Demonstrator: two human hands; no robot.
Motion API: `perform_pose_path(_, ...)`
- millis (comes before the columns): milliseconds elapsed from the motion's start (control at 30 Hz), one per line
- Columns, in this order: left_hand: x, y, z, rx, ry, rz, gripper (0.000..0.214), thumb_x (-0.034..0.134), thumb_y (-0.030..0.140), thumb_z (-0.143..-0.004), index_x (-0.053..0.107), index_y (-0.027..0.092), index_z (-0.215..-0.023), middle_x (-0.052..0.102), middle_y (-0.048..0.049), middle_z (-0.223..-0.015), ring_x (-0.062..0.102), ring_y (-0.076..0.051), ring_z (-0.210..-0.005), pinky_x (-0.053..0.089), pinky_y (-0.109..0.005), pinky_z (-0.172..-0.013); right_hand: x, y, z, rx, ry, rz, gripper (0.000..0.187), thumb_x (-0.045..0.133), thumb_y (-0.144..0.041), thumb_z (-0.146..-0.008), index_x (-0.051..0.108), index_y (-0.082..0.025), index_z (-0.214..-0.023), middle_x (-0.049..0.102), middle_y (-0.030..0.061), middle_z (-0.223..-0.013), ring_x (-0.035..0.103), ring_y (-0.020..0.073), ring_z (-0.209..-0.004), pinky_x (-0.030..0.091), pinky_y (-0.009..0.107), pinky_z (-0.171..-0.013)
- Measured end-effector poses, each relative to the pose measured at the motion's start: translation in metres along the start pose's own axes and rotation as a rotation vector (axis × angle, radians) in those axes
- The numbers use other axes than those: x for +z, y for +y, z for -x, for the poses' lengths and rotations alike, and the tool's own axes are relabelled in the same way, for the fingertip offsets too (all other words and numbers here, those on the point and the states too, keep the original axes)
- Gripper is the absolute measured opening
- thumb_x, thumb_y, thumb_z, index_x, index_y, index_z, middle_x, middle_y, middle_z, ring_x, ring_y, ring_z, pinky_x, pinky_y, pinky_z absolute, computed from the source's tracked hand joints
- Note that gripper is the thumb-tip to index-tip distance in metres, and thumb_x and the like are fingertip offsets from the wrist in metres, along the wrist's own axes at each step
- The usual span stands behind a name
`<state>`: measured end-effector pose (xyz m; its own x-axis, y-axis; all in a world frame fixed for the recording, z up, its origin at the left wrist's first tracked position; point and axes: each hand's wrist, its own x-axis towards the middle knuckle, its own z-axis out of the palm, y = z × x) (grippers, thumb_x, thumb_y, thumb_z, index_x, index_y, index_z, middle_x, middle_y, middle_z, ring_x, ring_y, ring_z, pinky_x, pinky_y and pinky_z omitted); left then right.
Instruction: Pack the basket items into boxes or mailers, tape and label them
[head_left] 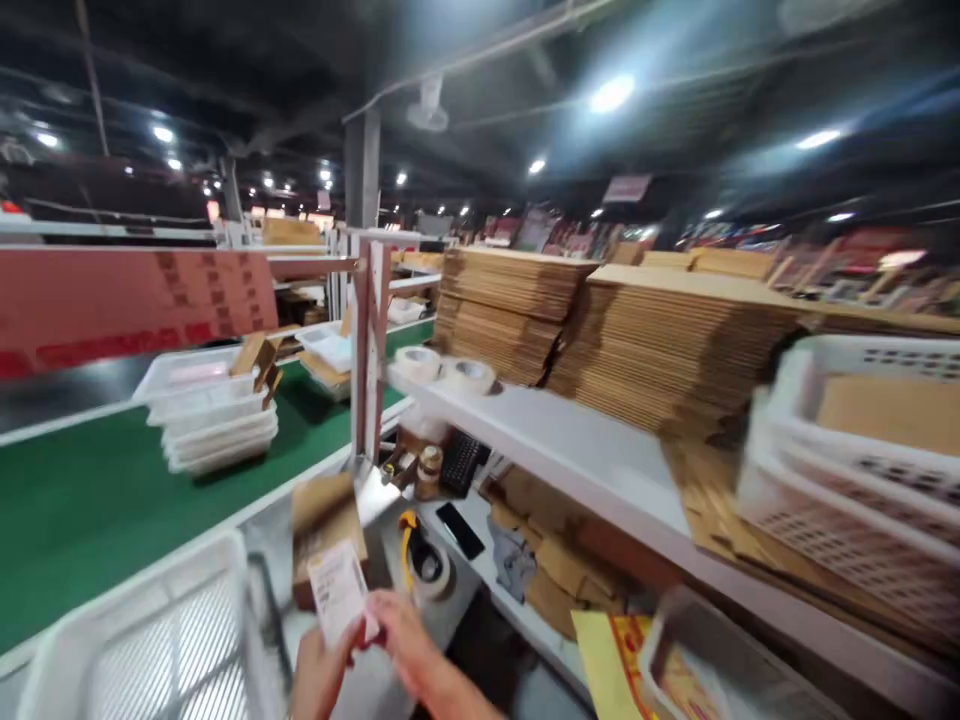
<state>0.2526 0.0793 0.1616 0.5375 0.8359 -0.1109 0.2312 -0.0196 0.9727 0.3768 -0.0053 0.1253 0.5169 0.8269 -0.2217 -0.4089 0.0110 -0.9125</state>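
Note:
A white printed label [339,588] is pinched at its lower edge between the fingers of both hands. My left hand [324,662] grips it from below, and my right hand [405,638] has its fingertips closed on the corner. Behind the label stands a small brown cardboard box [327,512]; whether the label touches it I cannot tell. Right of the box lies a tape dispenser [421,565] with a yellow handle. Farther right a black phone [460,530] rests on the lower shelf.
A white basket [241,590] stands at the lower left, beside a green conveyor belt [45,540] carrying stacked trays [221,440]. Cardboard stacks [675,340] and tape rolls [469,376] sit on the upper shelf [592,450]. White crates [847,480] are at the right.

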Motion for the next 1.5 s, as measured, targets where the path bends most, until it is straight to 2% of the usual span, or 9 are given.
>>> perform_pose_path(67, -0.003, 0.000, 0.008, -0.079, 0.005, 0.104, 0.061, 0.081, 0.077, -0.073, 0.078, 0.016, -0.066, 0.076, -0.0126, -0.065, 0.070, -0.026, -0.059, 0.057, -0.036, -0.059, 0.009, -0.020, 0.017, 0.042, 0.013, -0.049, 0.061, 0.097, -0.079, -0.058, 0.081, -0.022, -0.074, 0.075, 0.0046, -0.075, 0.068, 0.0204, -0.072, 0.059, 0.037, -0.074)
perform_pose_path(167, -0.006, 0.000, 0.007, -0.169, 0.025, 0.268, 0.055, 0.088, 0.066, -0.063, 0.083, 0.013, -0.076, 0.081, -0.0149, -0.076, 0.066, -0.020, -0.057, 0.053, -0.030, -0.055, 0.011, -0.040, 0.026, 0.115, 0.005, -0.054, 0.056, 0.102, -0.070, -0.061, 0.085, -0.021, -0.084, 0.081, 0.0069, -0.089, 0.075, 0.0221, -0.086, 0.062, 0.037, -0.087)
perform_pose_path(300, -0.007, -0.008, 0.007, -0.218, 0.049, 0.365, 0.053, 0.090, 0.058, -0.063, 0.085, 0.010, -0.083, 0.083, -0.0155, -0.080, 0.064, -0.016, -0.054, 0.052, -0.028, -0.053, 0.007, -0.041, 0.033, 0.136, -0.036, -0.058, 0.050, 0.102, -0.060, -0.068, 0.087, -0.019, -0.090, 0.083, 0.0082, -0.092, 0.079, 0.0249, -0.091, 0.064, 0.043, -0.099)
perform_pose_path(500, -0.007, -0.014, 0.011, -0.234, 0.061, 0.441, 0.045, 0.094, 0.049, -0.064, 0.085, 0.010, -0.085, 0.084, -0.0151, -0.082, 0.066, -0.017, -0.056, 0.053, -0.027, -0.052, 0.010, -0.037, 0.035, 0.136, -0.062, -0.072, 0.050, 0.105, -0.053, -0.068, 0.087, -0.015, -0.094, 0.085, 0.0101, -0.093, 0.082, 0.0270, -0.092, 0.065, 0.049, -0.106)
perform_pose_path(700, -0.005, -0.014, 0.009, -0.262, 0.084, 0.471, 0.045, 0.098, 0.046, -0.062, 0.084, 0.009, -0.083, 0.083, -0.0148, -0.080, 0.065, -0.015, -0.054, 0.051, -0.026, -0.051, 0.008, -0.032, 0.034, 0.118, -0.055, -0.095, 0.047, 0.105, -0.051, -0.070, 0.086, -0.013, -0.091, 0.084, 0.0110, -0.090, 0.083, 0.0296, -0.094, 0.064, 0.052, -0.109)
perform_pose_path(1000, 0.006, -0.018, 0.013, -0.292, 0.063, 0.496, 0.051, 0.100, 0.051, -0.060, 0.081, 0.010, -0.084, 0.081, -0.0122, -0.078, 0.066, -0.015, -0.055, 0.050, -0.026, -0.051, -0.004, -0.024, 0.038, 0.130, -0.039, -0.115, 0.049, 0.105, -0.054, -0.068, 0.086, -0.015, -0.089, 0.084, 0.0084, -0.087, 0.082, 0.0269, -0.088, 0.063, 0.053, -0.108)
perform_pose_path(1167, 0.009, -0.016, 0.016, -0.301, 0.018, 0.536, 0.053, 0.101, 0.051, -0.060, 0.079, 0.009, -0.083, 0.077, -0.0102, -0.071, 0.066, -0.015, -0.053, 0.045, -0.025, -0.049, -0.008, -0.019, 0.038, 0.098, -0.017, -0.061, 0.047, 0.104, -0.054, -0.069, 0.088, -0.016, -0.093, 0.084, 0.0086, -0.093, 0.078, 0.0248, -0.091, 0.061, 0.045, -0.101)
perform_pose_path(1333, 0.012, -0.011, 0.020, -0.396, 0.029, 0.587, 0.045, 0.100, 0.042, -0.063, 0.078, 0.009, -0.085, 0.076, -0.0073, -0.069, 0.063, -0.013, -0.050, 0.044, -0.024, -0.049, -0.007, -0.016, 0.040, 0.130, -0.068, -0.113, 0.041, 0.101, -0.056, -0.071, 0.088, -0.021, -0.089, 0.084, 0.0075, -0.092, 0.075, 0.0246, -0.087, 0.060, 0.043, -0.095)
perform_pose_path(1500, 0.015, -0.008, 0.019, -0.465, 0.034, 0.624, 0.047, 0.103, 0.040, -0.061, 0.078, 0.010, -0.087, 0.077, -0.0055, -0.071, 0.061, -0.010, -0.050, 0.045, -0.022, -0.049, -0.009, -0.016, 0.040, 0.164, -0.076, -0.131, 0.040, 0.100, -0.057, -0.071, 0.089, -0.024, -0.091, 0.083, 0.0089, -0.093, 0.074, 0.0268, -0.087, 0.060, 0.048, -0.100)
